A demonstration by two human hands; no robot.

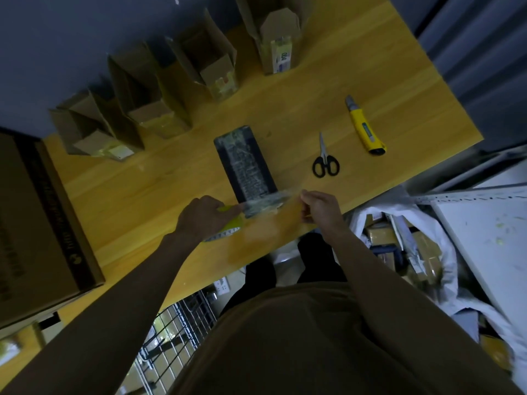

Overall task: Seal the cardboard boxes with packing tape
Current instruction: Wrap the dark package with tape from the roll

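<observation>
I see the left hand [209,215] gripping the tape roll [228,232] on the wooden surface [299,115], near edge. Right hand [320,205] pinches the free tape end; clear strip [268,201] stretches btwn hands across the near end of the dark box [246,166]. Scissors [325,159] & yellow cutter [365,126] lie to the right. Four open cardboard boxes [176,81] stand along the far-left side.

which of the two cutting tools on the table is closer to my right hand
The black-handled scissors. They lie just beyond your right hand, while the yellow utility knife sits farther off toward the table's right edge.
</observation>
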